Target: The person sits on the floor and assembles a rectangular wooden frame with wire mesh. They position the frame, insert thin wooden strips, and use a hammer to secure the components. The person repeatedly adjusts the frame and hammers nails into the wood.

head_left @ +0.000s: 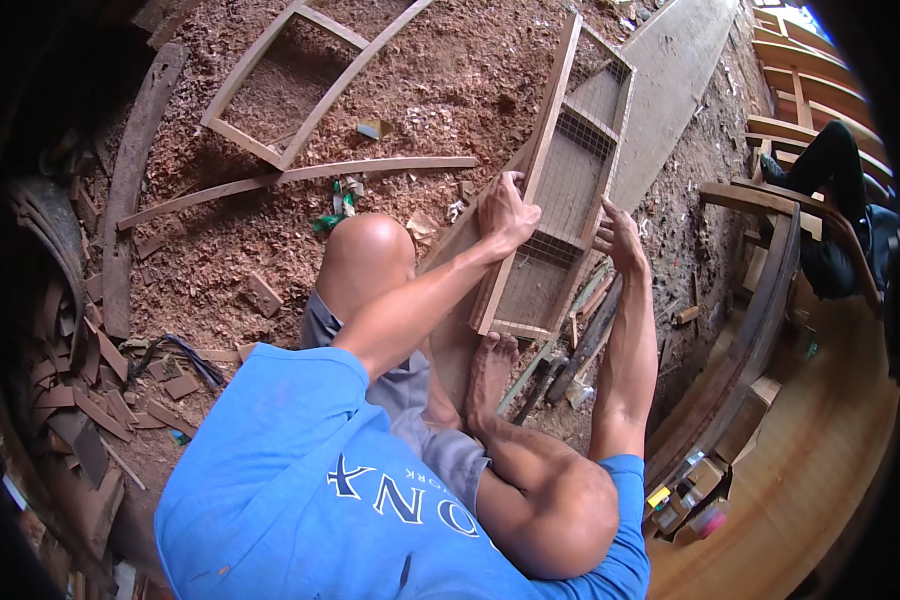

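Note:
A long wooden frame (543,130) with wire mesh across its sections lies slanted over a plank in front of me. My left hand (508,213) is closed over its left rail, fingers curled around the wood. At the opposite rail, my right hand (622,238) holds the frame's side from the right, with its fingertips partly hidden against the edge. My bare foot (492,375) is right by the frame's near end. Beside that end, a dark-headed tool like a hammer (542,385) lies on the ground among sticks.
An open curved wooden frame (335,95) and a bent strip (310,172) lie on wood shavings at the far left. Offcuts (100,400) pile up on the left. A wide board (680,80) extends away. Rightward are a partly visible person (835,200) and a box of small items (692,495).

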A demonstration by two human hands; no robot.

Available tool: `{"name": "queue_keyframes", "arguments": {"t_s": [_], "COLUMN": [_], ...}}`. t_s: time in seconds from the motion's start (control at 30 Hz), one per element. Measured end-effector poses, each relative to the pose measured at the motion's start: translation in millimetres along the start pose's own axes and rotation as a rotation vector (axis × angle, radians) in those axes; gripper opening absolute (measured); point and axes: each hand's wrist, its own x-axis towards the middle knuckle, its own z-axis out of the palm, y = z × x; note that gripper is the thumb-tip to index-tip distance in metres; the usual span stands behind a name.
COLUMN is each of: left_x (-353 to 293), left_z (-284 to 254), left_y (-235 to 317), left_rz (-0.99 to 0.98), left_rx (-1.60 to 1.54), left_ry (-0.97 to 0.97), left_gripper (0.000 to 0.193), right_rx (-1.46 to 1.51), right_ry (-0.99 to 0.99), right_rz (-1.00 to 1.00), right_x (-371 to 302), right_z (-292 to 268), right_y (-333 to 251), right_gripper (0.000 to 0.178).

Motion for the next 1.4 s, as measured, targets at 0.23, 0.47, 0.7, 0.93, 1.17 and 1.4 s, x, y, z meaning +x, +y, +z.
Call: {"name": "queue_keyframes", "arguments": {"t_s": [0.23, 0.47, 0.7, 0.93, 1.17, 1.4], "left_x": [9.1, 10.4, 0.8, -4.5, -59.2, -62.1], "left_z": [9.7, 5.4, -5.4, -14.9, -27.9, -26.1], "left_y": [4.0, 9.8, 10.6, -0.4, -19.9, -18.1], "left_rz": [-0.143, -0.235, -0.006, 0.118, 0.047, 0.079], "left_rx": [-0.101, -0.142, 0.045, 0.086, 0.129, 0.077], "left_ry": [0.022, -0.017, -0.033, -0.212, -0.297, -0.135], "left_gripper": [0.059, 0.057, 0.054, 0.056, 0.049, 0.032], "right_rx": [0.084, 0.178, 0.396, -0.229, -0.141, -0.018], "right_ry": [-0.041, 0.015, 0.013, 0.275, 0.122, 0.119], "right_rz": [-0.029, -0.038, 0.011, -0.111, 0.142, -0.043], "right_x": [5.0, 0.8, -5.3, -55.9, -95.9, -94.2], "right_z": [-4.4, -5.2, 0.2, 20.9, 17.4, 15.3], "right_y": [12.7, 11.2, 24.0, 46.3, 98.1, 125.8], "right_gripper": [0.075, 0.058, 0.051, 0.076, 0.054, 0.042]}}
